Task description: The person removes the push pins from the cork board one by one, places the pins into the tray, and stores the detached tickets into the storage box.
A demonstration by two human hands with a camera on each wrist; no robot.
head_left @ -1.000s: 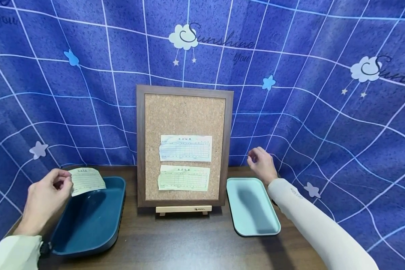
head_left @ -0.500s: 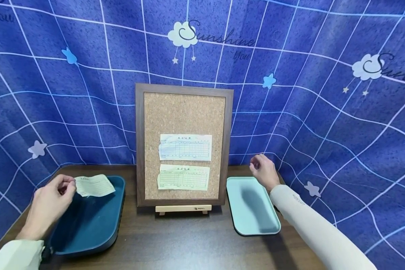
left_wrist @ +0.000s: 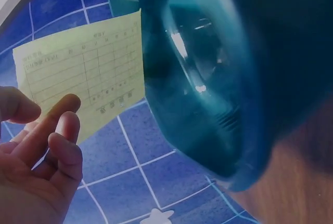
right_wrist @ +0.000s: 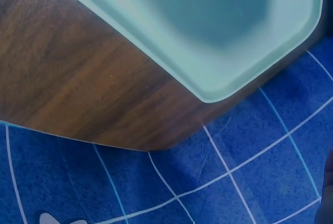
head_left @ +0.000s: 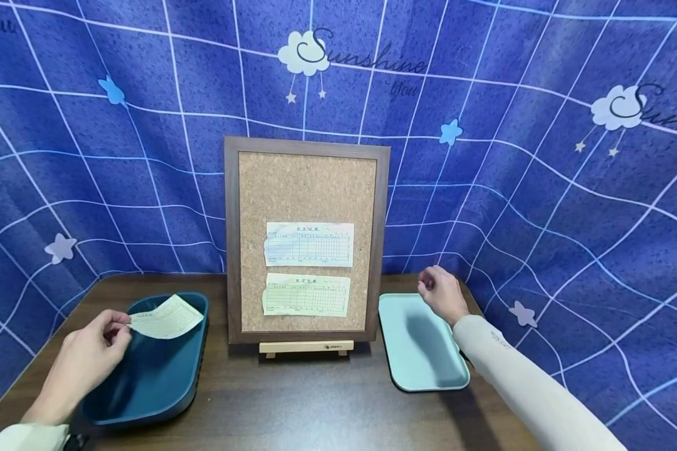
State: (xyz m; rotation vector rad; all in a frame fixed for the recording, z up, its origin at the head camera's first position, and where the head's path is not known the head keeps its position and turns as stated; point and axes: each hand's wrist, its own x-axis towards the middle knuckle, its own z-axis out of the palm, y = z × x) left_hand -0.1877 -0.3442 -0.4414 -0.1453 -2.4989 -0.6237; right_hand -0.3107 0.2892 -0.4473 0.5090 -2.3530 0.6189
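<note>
My left hand (head_left: 84, 360) pinches a pale yellow printed form slip (head_left: 169, 317) by its left end, between thumb and fingers. The slip hangs out over a deep dark-teal basin (head_left: 152, 382), its far end bending upward. In the left wrist view, the thumb and fingers (left_wrist: 49, 151) grip the slip's lower edge (left_wrist: 83, 68) beside the basin's wall (left_wrist: 244, 78). Over the far right corner of a mint-green tray (head_left: 420, 344), my right hand (head_left: 444, 293) hovers with loosely curled fingers; nothing is visible in it. Only a sliver of that hand enters the right wrist view.
A framed corkboard (head_left: 310, 188) stands on a small wooden easel (head_left: 306, 347) between basin and tray. On it are a white form slip (head_left: 309, 244) and a pale green form slip (head_left: 306, 295). Behind the brown table (head_left: 271, 401) hangs a blue patterned curtain (head_left: 338, 94).
My left hand has moved right and slightly lower, carrying the yellow slip farther over the basin. My right hand has sunk slightly toward the tray and shifted a little right.
</note>
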